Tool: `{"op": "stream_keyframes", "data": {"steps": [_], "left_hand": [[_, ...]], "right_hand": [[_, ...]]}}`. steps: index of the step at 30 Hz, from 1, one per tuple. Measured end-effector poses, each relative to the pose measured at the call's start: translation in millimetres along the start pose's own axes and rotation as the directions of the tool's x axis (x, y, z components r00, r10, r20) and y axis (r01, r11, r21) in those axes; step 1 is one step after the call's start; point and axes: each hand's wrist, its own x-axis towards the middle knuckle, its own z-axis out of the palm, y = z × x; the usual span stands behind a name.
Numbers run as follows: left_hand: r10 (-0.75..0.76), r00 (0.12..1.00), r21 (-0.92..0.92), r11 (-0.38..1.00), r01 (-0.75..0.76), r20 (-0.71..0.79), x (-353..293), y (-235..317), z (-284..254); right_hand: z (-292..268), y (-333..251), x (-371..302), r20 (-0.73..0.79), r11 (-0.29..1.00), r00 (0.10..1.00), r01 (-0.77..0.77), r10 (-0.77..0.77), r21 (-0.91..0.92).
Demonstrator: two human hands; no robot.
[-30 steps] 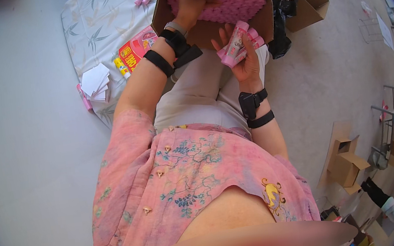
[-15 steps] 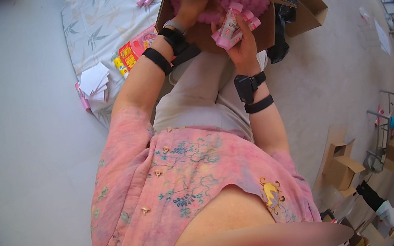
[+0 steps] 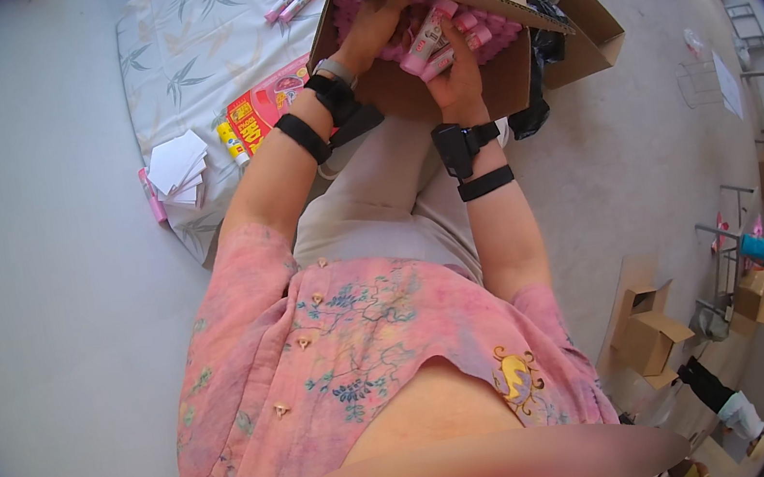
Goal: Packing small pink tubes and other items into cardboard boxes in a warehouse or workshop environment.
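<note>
A cardboard box (image 3: pixel 498 90) stands open at the top of the view, filled with rows of small pink tubes (image 3: pixel 501 28). My left hand (image 3: pixel 375 30) reaches into its left side, palm down, with the fingertips hidden among the contents. At the front of the opening, my right hand (image 3: pixel 459 79) is closed around a few pink and white tubes (image 3: pixel 428 41), which lie tilted over the packed rows. I cannot count the held tubes exactly.
Left of the box, a leaf-patterned cloth (image 3: pixel 177 33) covers a table bearing loose pink tubes (image 3: pixel 298 1), a red and yellow package (image 3: pixel 261 109), a yellow tube (image 3: pixel 232 142) and white cards (image 3: pixel 179 164). An open carton (image 3: pixel 583 35) and black plastic (image 3: pixel 531 115) lie to the right.
My right hand has moved slightly left, bringing its tubes deeper into the box opening. My left hand stays inside the box, its fingers now farther out of sight.
</note>
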Motion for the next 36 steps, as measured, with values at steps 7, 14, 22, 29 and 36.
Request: {"op": "stream_keyframes", "data": {"steps": [7,14,22,29,36], "left_hand": [[0.386,0.881,0.417,0.873,-0.253,-0.273,-87.1,13.5,37.0],[0.288,0.923,0.187,0.951,-0.245,-0.254,-101.6,-5.0,23.3],[0.014,0.898,-0.272,0.951,-0.147,-0.439,-125.2,-10.2,4.2],[0.097,0.776,-0.322,0.873,-0.367,-0.623,-117.5,-11.1,23.7],[0.220,0.699,0.019,0.959,-0.283,-0.681,-112.2,-20.5,26.3]], "right_hand": [[-12.5,-3.0,4.9,-0.044,0.996,0.998,0.044,-0.047,-0.075],[4.0,-0.5,-2.9,0.088,0.993,0.995,0.054,-0.045,-0.101],[-5.3,-3.9,2.3,0.176,0.986,0.982,0.096,-0.072,-0.136],[-3.5,-3.5,2.2,0.148,0.994,0.987,0.078,-0.066,-0.076],[-5.4,-3.5,1.8,0.191,0.998,0.981,0.048,-0.041,-0.035]]}}
